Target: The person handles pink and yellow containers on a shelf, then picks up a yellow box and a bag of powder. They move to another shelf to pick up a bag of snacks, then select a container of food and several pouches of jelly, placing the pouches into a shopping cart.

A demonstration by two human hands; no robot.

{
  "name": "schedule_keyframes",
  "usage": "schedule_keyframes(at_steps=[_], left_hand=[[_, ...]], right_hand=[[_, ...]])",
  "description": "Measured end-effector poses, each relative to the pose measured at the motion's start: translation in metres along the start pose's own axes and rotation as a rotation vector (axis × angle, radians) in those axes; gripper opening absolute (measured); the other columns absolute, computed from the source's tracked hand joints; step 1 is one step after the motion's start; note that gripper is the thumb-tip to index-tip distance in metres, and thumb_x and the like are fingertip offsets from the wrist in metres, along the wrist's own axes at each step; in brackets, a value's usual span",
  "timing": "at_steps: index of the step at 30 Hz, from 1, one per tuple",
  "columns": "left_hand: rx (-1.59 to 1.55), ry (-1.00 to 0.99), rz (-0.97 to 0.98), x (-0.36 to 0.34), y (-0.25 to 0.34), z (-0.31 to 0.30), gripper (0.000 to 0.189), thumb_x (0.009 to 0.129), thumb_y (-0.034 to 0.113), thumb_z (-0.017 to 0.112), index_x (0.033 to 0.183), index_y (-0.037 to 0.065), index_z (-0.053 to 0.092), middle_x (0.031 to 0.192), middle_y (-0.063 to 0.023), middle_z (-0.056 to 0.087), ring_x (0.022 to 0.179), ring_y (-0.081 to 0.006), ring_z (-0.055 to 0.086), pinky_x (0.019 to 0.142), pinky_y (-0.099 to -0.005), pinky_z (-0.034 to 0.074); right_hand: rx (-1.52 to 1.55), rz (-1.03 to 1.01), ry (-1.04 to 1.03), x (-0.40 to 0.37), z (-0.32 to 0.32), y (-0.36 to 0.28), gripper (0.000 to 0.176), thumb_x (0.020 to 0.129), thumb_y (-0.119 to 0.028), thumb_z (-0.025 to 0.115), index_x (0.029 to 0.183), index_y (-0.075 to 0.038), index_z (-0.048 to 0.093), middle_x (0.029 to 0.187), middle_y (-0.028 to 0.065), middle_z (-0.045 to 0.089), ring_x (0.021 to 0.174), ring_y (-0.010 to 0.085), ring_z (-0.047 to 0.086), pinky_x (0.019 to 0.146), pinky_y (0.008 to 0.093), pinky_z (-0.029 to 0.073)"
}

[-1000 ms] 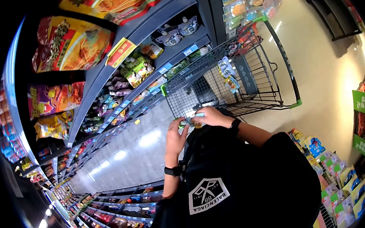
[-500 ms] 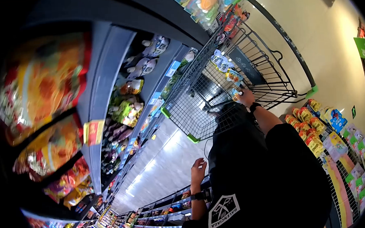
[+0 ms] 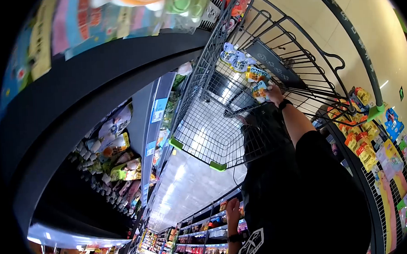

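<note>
My right hand (image 3: 274, 94) is inside the shopping cart (image 3: 213, 145), its fingers closed on a small blue-and-orange spouted pouch (image 3: 259, 91). Beside it in the cart lie a yellow-and-blue pouch (image 3: 257, 73) and white-and-blue pouches (image 3: 238, 61), in a row by the dark panel (image 3: 274, 63). Low in the view, my left hand (image 3: 232, 210) hangs by my side, apart from the cart, with its fingers curled in and nothing visible in them.
A dark shelf unit (image 3: 94, 63) curves close along the left, with spouted pouches (image 3: 116, 127) on it and colourful hanging packs above. On the right stands a wire rack (image 3: 378, 205) with yellow packets (image 3: 363, 151). The cart's handle (image 3: 345, 18) arches at the upper right.
My view has shifted along the shelf, so its dark end and the hanging packs fill more of the left. The right hand keeps its pouch; the left hand's fingers look more curled.
</note>
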State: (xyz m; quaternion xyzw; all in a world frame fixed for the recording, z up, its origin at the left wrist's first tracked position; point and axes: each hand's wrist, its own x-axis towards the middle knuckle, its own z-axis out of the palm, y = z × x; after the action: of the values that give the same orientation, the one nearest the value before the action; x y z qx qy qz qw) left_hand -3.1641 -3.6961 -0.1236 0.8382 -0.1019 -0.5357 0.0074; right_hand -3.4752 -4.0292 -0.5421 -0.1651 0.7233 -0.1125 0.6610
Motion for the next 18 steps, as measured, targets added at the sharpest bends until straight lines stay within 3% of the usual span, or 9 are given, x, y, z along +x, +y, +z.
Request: schedule_keyframes(at_steps=[2,4,6,8,9,12,13,16,18], left_hand=[[0.008,-0.002,0.02,0.001,0.004,-0.004,0.028,0.096,0.015,0.063,0.12,0.0,0.064,0.117,-0.0127,0.068,0.111,-0.0218,0.064,0.096,-0.0322,0.049],[-0.143,0.002,-0.017,0.004,0.0,-0.006,0.026,0.096,0.013,0.062,0.119,0.0,0.064,0.12,-0.0122,0.067,0.111,-0.0216,0.064,0.096,-0.0315,0.049],[-0.182,0.019,-0.034,0.008,-0.007,-0.008,0.025,0.096,0.012,0.062,0.118,0.0,0.064,0.119,-0.012,0.067,0.11,-0.0214,0.064,0.096,-0.0316,0.049],[-0.218,0.031,-0.047,0.01,-0.007,-0.011,0.025,0.096,0.012,0.062,0.118,0.0,0.064,0.119,-0.0118,0.066,0.109,-0.0213,0.064,0.096,-0.0317,0.05],[-0.151,0.041,-0.003,0.01,-0.002,-0.012,0.024,0.096,0.011,0.062,0.117,-0.001,0.065,0.118,-0.0116,0.067,0.109,-0.0212,0.064,0.096,-0.032,0.05],[-0.068,0.056,0.036,0.009,0.01,-0.013,0.024,0.095,0.01,0.062,0.116,-0.001,0.065,0.116,-0.0111,0.067,0.107,-0.0211,0.065,0.094,-0.0321,0.051],[-0.054,0.059,0.03,0.009,0.014,-0.013,0.023,0.095,0.01,0.063,0.115,0.0,0.065,0.115,-0.0108,0.067,0.107,-0.0211,0.065,0.093,-0.032,0.052],[-0.106,0.072,0.003,0.006,0.021,-0.01,0.023,0.095,0.011,0.063,0.115,0.0,0.065,0.114,-0.0105,0.067,0.106,-0.0203,0.064,0.092,-0.0308,0.051],[-0.084,0.053,0.019,0.01,0.014,-0.01,0.024,0.095,0.012,0.063,0.116,0.0,0.065,0.114,-0.0104,0.067,0.106,-0.0198,0.064,0.092,-0.0303,0.051]], right_hand=[[0.066,-0.051,0.085,-0.009,0.008,-0.001,0.029,0.092,-0.024,0.068,0.11,0.0,0.067,0.097,0.0119,0.071,0.081,0.0209,0.069,0.058,0.0369,0.059],[0.037,-0.135,0.132,0.005,0.009,-0.003,0.031,0.091,-0.025,0.068,0.112,-0.002,0.066,0.098,0.0126,0.071,0.083,0.0251,0.07,0.065,0.0386,0.059],[-0.121,-0.212,0.156,0.019,0.013,-0.004,0.026,0.094,-0.016,0.064,0.118,-0.006,0.062,0.103,0.0084,0.067,0.093,0.0187,0.066,0.066,0.0336,0.053],[-0.294,-0.457,0.159,0.019,0.021,-0.013,0.03,0.093,-0.015,0.064,0.121,-0.004,0.059,0.111,0.0126,0.067,0.098,0.0259,0.066,0.077,0.0371,0.052],[-0.232,-0.544,0.182,-0.005,0.023,-0.04,0.038,0.092,-0.015,0.065,0.128,-0.003,0.056,0.117,0.0153,0.067,0.105,0.0312,0.064,0.09,0.0394,0.049],[-0.318,-0.497,0.148,0.002,0.034,-0.045,0.029,0.094,-0.017,0.064,0.119,-0.003,0.06,0.133,0.0178,0.059,0.12,0.0355,0.058,0.095,0.0427,0.049],[-0.339,-0.774,0.326,0.006,0.044,-0.039,0.028,0.094,-0.017,0.064,0.118,-0.002,0.06,0.136,0.0176,0.057,0.12,0.0359,0.057,0.094,0.043,0.05],[-0.391,-0.911,0.353,0.013,0.056,-0.045,0.031,0.096,-0.021,0.062,0.119,-0.001,0.06,0.136,0.019,0.055,0.117,0.0374,0.058,0.091,0.045,0.05],[-0.355,-0.843,0.234,-0.009,0.05,-0.066,0.031,0.097,-0.023,0.061,0.119,-0.002,0.06,0.133,0.0197,0.057,0.114,0.0378,0.059,0.089,0.0454,0.05]])
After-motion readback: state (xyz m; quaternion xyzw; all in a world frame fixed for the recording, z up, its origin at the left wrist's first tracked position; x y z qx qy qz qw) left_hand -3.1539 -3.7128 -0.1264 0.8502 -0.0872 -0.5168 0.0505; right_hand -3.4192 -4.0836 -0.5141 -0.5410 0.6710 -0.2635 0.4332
